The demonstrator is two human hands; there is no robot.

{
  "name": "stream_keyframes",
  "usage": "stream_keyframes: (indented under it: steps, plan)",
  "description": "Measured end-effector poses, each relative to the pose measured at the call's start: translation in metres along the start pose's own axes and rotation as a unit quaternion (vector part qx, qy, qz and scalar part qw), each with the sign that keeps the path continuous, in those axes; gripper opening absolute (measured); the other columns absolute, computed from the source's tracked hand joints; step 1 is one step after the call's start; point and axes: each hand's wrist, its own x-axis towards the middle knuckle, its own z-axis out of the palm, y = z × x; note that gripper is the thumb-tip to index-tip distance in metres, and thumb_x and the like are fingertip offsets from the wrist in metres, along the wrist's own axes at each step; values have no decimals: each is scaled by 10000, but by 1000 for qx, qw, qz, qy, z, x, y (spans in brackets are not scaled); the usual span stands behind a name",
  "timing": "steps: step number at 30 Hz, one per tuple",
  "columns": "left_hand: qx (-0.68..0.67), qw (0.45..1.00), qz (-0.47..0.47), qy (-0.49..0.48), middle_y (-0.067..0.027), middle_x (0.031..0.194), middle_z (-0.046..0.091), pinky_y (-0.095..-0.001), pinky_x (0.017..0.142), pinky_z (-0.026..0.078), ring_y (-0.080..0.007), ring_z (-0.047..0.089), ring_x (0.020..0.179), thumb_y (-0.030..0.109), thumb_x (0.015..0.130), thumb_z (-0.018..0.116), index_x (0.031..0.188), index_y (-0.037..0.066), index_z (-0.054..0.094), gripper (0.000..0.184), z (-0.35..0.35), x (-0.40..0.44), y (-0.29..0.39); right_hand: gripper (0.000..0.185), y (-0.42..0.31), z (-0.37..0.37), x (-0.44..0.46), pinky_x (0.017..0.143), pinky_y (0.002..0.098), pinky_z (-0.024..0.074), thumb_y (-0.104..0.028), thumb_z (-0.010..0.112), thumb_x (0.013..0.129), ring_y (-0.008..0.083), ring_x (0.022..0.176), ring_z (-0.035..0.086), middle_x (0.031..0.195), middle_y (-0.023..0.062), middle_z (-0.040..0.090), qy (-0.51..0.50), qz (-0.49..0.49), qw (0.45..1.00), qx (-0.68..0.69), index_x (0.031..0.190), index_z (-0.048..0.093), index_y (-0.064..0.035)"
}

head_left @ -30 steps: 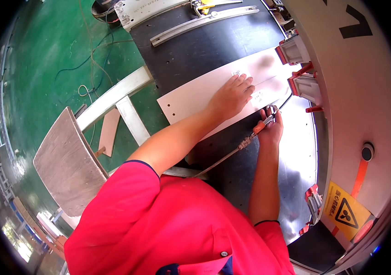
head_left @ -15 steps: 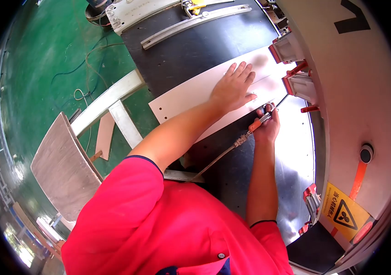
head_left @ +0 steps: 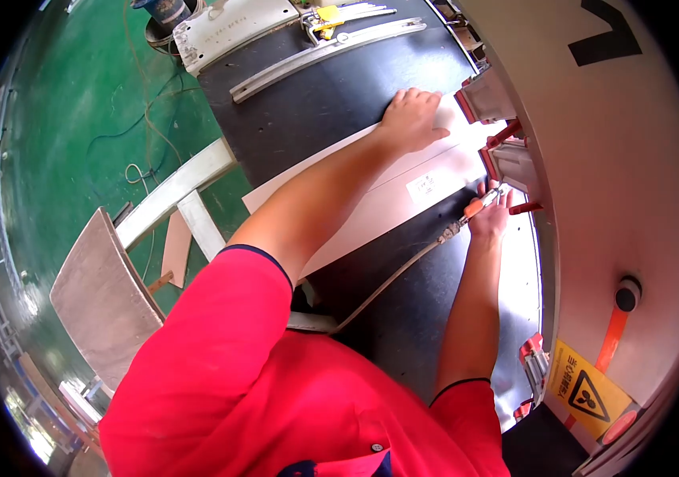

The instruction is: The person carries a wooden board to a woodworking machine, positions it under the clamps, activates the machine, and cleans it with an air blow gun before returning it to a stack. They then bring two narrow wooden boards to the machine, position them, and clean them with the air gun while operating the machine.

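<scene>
Two pale boards (head_left: 363,211) lie together on the black machine table, a thin seam running between them. My left hand (head_left: 415,121) is at the far edge of the far board (head_left: 323,163), its fingers bent over that edge and the thumb on top. A white printed label (head_left: 435,184) shows on the near board. Beyond the near edge of the boards, my right hand (head_left: 489,216) holds an air blow gun (head_left: 479,207) with an orange part, fingers partly spread around it. A thin hose (head_left: 387,282) trails from the gun toward my body.
Red-and-grey clamp-like machine parts (head_left: 514,167) stand right beside the boards' right end. A large machine housing (head_left: 594,199) with a yellow warning sign (head_left: 594,389) fills the right. A metal rail (head_left: 327,57) lies at the far end; a wooden panel (head_left: 105,294) stands at left.
My left hand has gone from lying flat on the boards to bending over the far edge. My right hand and the air gun have shifted right, toward the machine. The label is now uncovered.
</scene>
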Motion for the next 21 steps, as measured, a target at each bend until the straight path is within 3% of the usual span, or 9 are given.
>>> stream_keyframes:
  steps: [2,4,7,10,11,14,15,21]
  plan:
    - [-6,999,6,-33,-106,1285,571,-417,1058,346,-277,469,1253,429,830,718,1342,43,509,675,2,4,1,447,-5,7,8,561,343,463,-444,295,1036,273,856,639,1102,56,625,-117,0,993,14,1256,477,-100]
    - [-22,999,17,-16,-99,1278,576,-414,1061,347,-270,477,1246,408,831,721,1341,58,519,651,3,3,0,451,0,5,17,564,334,457,-440,270,1036,249,790,609,1062,54,616,-60,-18,997,-39,1247,475,-99]
    - [-27,999,25,-10,-98,1288,574,-408,1073,345,-266,483,1241,391,836,720,1341,72,525,628,0,3,1,445,0,14,4,594,323,458,-434,274,1036,229,750,570,1063,60,612,-73,-2,997,-35,1246,476,-97]
    - [-22,999,23,-10,-92,1304,569,-399,1097,333,-266,480,1245,391,834,721,1340,89,537,618,-4,2,5,444,8,15,7,620,312,452,-431,266,1038,220,746,555,1076,62,611,-51,-47,997,-34,1237,479,-95]
    - [-22,999,27,-2,-91,1304,569,-396,1099,332,-268,480,1246,393,832,723,1341,91,539,619,-3,1,3,467,7,17,5,679,329,482,-421,258,1043,231,874,569,1173,79,579,-84,-48,995,-39,1295,452,-80]
    - [-29,999,26,1,-88,1302,569,-395,1102,333,-275,479,1248,398,826,729,1342,94,544,627,-1,1,1,496,8,27,-3,762,367,510,-400,249,1046,251,1035,548,1343,98,487,-44,-102,993,-40,1386,382,-64]
    - [-34,999,25,-1,-88,1302,570,-396,1102,334,-277,479,1249,400,823,731,1342,94,545,631,0,1,1,415,8,25,-2,778,440,525,-325,272,1044,253,1183,494,1378,99,467,-37,-98,994,-24,1364,390,-89]
    - [-33,999,20,-2,-83,1304,571,-403,1094,349,-276,481,1251,407,821,734,1343,93,545,637,0,0,2,423,12,14,7,796,433,524,-324,276,1039,263,1186,491,1424,104,443,-40,-90,995,-8,1388,381,-110]
